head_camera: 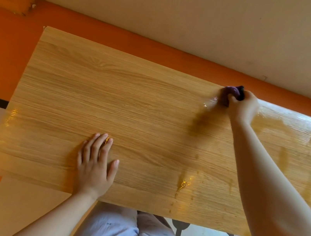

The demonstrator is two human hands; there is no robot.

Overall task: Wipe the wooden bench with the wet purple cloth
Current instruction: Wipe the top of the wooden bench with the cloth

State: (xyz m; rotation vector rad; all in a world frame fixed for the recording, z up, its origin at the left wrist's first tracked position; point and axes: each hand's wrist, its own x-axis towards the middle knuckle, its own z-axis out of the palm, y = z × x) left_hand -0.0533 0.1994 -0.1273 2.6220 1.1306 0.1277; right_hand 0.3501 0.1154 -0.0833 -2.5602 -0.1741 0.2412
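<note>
- One bench (132,104), wet at its right end
- One purple cloth (231,93), bunched in the right hand (243,107)
- One left hand (95,164), flat, fingers spread, holding nothing

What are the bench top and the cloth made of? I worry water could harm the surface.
Bench: wood-grain pattern with a smooth sheen, water sitting in glossy films on top; possibly laminate or sealed wood, cannot tell which. Purple cloth: soft, bunched fabric, squeezed in the right hand; its fibre type is unclear.
</note>
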